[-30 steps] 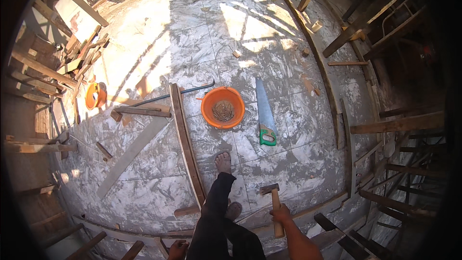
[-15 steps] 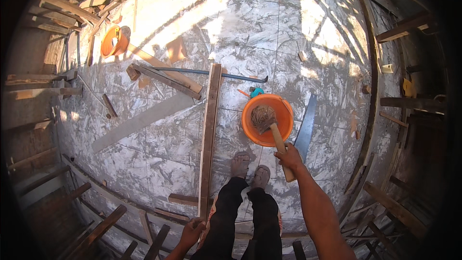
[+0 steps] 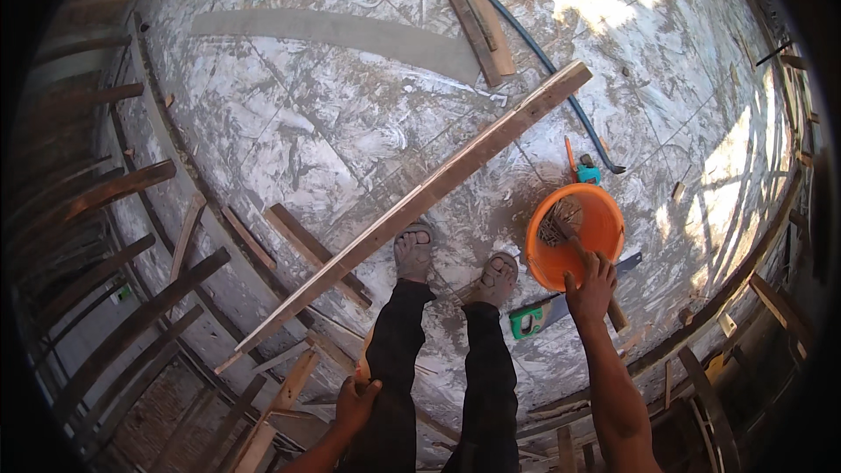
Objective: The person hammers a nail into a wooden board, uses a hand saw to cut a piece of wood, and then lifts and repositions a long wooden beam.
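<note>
My right hand (image 3: pixel 592 287) lies over the wooden handle of a hammer (image 3: pixel 618 315), its fingers spread and not wrapped round it. The hammer leans across the near rim of an orange bucket (image 3: pixel 536 254), its head down inside among many nails (image 3: pixel 557 210). My left hand (image 3: pixel 357 403) hangs beside my left thigh with fingers curled; whatever they hold, if anything, is hidden. Under the near side of the bucket lies a handsaw (image 3: pixel 527 322) with a green and grey handle. A long wooden beam (image 3: pixel 429 193) runs diagonally on the floor, left of the bucket.
Behind the bucket lie a teal tape measure (image 3: pixel 588 175), an orange pencil-like stick (image 3: pixel 569 154) and a blue pry bar (image 3: pixel 561 79). Boards (image 3: pixel 469 17) and a grey strip (image 3: pixel 342 31) lie at the far side. Wooden framing (image 3: pixel 149 293) lines the left edge.
My view has turned, and the bucket now appears further right. The right hand's grip on the hammer has loosened, and the hammer now rests against the rim. The saw's handle has come into view.
</note>
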Available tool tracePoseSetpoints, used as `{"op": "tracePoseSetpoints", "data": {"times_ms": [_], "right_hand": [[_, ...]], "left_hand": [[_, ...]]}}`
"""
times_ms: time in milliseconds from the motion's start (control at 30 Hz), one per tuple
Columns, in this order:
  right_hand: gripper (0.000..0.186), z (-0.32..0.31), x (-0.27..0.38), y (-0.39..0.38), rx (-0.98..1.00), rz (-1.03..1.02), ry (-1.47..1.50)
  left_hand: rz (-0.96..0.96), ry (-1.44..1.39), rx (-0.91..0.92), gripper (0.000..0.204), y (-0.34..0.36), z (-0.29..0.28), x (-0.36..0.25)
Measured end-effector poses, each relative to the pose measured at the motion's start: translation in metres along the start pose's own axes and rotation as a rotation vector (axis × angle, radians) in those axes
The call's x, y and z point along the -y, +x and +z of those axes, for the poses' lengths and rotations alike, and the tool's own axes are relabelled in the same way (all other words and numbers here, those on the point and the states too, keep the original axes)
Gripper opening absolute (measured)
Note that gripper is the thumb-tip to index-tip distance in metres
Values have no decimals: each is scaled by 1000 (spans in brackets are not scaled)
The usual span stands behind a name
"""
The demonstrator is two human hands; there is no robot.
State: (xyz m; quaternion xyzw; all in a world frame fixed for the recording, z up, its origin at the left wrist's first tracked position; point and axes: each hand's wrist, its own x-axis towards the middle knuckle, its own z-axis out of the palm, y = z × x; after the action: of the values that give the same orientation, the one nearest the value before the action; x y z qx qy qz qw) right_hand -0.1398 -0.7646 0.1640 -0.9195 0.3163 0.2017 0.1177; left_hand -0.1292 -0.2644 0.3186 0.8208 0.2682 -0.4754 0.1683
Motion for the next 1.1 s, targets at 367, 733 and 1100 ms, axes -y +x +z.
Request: {"op": "tracePoseSetpoints", "data": {"times_ms": [367, 733, 1100], "right_hand": [[94, 66, 282, 101, 89, -1039, 37], [74, 160, 362, 79, -22, -1288, -44], [73, 124, 347, 92, -81, -1310, -15]], "left_hand": [[-136, -1007, -262, 90, 244, 67, 18], [-272, -1704, -766, 121, 361, 18, 123], [438, -2008, -557, 106, 405, -28, 127]]}}
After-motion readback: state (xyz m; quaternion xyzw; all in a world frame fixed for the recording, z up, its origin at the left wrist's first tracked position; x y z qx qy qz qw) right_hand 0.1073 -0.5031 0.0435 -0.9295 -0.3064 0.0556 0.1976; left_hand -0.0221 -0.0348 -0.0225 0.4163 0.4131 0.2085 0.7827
